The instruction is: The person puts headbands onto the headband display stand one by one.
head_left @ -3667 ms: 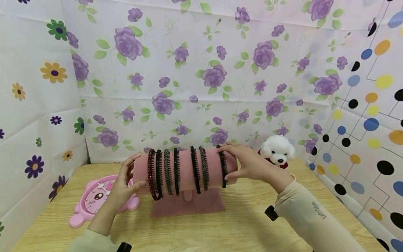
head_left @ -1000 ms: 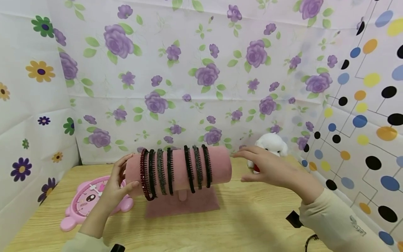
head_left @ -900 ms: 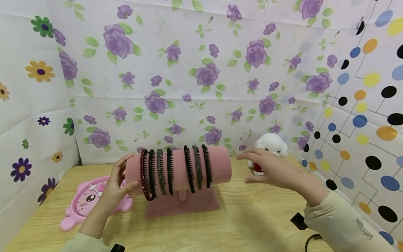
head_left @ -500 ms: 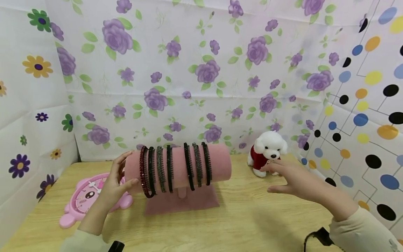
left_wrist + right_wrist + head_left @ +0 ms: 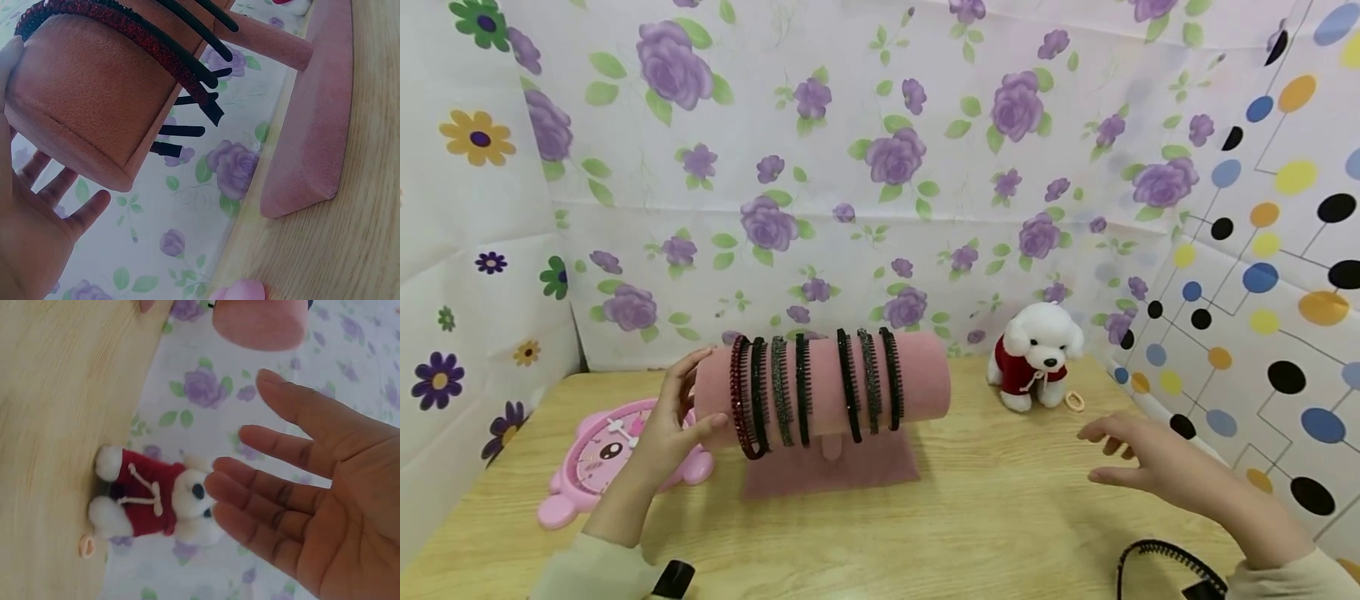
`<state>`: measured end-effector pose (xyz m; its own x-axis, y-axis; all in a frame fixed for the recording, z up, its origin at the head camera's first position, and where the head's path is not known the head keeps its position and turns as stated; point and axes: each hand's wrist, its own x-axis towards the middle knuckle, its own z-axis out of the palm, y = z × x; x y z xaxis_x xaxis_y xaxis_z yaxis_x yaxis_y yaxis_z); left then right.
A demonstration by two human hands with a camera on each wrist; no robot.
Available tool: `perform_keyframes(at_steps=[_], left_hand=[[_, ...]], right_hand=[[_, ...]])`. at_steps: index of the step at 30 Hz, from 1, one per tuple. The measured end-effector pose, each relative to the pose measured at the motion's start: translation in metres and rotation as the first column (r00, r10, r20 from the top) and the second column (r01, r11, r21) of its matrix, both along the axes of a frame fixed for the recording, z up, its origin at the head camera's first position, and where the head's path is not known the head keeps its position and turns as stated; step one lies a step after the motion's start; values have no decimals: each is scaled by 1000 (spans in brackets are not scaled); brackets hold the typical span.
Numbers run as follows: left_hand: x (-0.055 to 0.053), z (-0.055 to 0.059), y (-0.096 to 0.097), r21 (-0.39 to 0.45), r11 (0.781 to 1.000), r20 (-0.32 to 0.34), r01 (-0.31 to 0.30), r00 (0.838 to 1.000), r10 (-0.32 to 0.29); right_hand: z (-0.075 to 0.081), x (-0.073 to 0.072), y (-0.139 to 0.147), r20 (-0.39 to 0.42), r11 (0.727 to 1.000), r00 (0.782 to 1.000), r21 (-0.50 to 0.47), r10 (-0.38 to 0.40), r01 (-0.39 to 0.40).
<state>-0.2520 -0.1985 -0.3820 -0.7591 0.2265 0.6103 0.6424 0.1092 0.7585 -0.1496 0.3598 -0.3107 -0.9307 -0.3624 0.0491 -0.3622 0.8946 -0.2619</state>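
A pink plush headband stand (image 5: pixel 927 375) stands on the table, its horizontal roll bearing several toothed headbands. Leftmost is a dark red glittery headband (image 5: pixel 742 400); the others are black or grey, the rightmost a black headband (image 5: pixel 891 379). My left hand (image 5: pixel 662 429) grips the roll's left end, thumb in front and fingers behind. In the left wrist view the red headband (image 5: pixel 147 47) arches over the roll near that hand. My right hand (image 5: pixel 1157 467) hovers over the table at the right, fingers loosely bent around nothing. Below it lies another black headband (image 5: pixel 1168 550), partly cut off by the frame.
A white toy dog (image 5: pixel 1045 350) in a red top sits at the back right, with a small beige ring (image 5: pixel 1074 402) beside it. A pink cartoon clock (image 5: pixel 598 458) lies at the left, partly behind my left arm. Patterned cloth walls surround the wooden table (image 5: pixel 880 542).
My right hand has slid the rightmost headband leftward along the roll, let go and moved right and down toward the loose black headband. The left hand keeps its grip.
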Motion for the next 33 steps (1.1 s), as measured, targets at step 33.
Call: perform_keyframes(at_steps=[33], left_hand=[[-2,1,2,78,995,15,60,998,-61]], right_hand=[[-84,44,106,349,925,864,23,-364,380]])
